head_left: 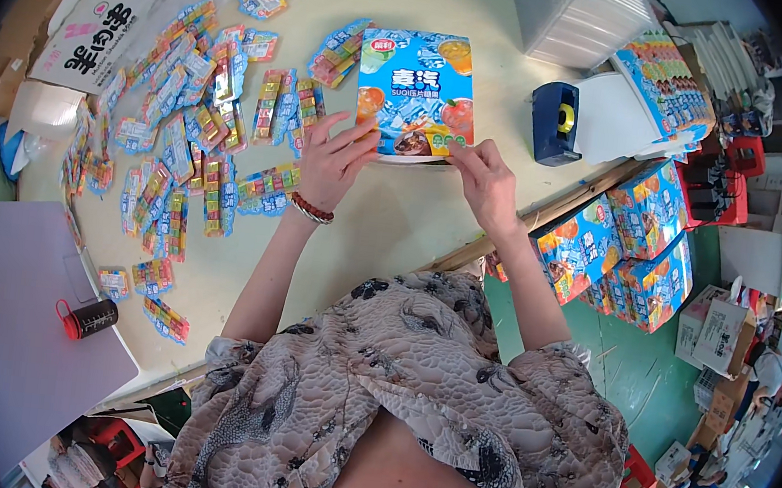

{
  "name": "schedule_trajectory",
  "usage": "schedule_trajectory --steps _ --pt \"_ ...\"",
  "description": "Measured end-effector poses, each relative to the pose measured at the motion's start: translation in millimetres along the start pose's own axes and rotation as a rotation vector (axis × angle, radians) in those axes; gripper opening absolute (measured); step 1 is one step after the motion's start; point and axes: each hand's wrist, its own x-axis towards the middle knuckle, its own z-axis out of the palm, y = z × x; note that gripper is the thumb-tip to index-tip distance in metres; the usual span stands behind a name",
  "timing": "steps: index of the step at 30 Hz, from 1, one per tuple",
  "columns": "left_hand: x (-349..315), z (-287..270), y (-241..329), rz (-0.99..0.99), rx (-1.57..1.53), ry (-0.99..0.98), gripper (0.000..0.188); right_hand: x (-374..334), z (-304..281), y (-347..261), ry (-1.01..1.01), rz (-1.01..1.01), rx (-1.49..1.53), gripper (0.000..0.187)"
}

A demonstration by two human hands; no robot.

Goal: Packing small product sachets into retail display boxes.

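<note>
A blue printed candy box (417, 85) lies before me on the table, pictures of drinks and fruit on its front. My left hand (337, 164) has its fingers closed over the box's lower left corner. At the lower right corner, my right hand (485, 180) pinches the edge between thumb and fingers. Just left of the box is a small candy blister card (339, 53). Many similar candy cards (180, 79), with blue cut-out tops and coloured pieces, are strewn over the table's left half. What is inside the box is hidden.
A blue tape dispenser (556, 123) stands right of the box, beside white sheets (614, 120) and stacked clear trays (581, 21). Filled blue cartons (647, 209) are piled beyond the table's right edge. A dark bottle with a red lid (88, 319) is at the left.
</note>
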Motion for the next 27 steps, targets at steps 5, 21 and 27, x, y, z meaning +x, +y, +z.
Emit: schedule_trajectory --steps 5,21,27 --pt "22.7 -9.1 20.8 0.061 0.010 -0.130 0.046 -1.8 -2.6 -10.3 0.078 -0.037 -0.222 0.031" --pt "9.8 32.0 15.8 0.287 0.130 -0.061 0.036 -17.4 26.9 20.0 0.160 -0.321 -0.061 0.038" --pt "-2.9 34.6 41.2 0.169 0.206 -0.007 0.030 -13.4 1.6 6.6 0.054 -0.256 -0.085 0.034"
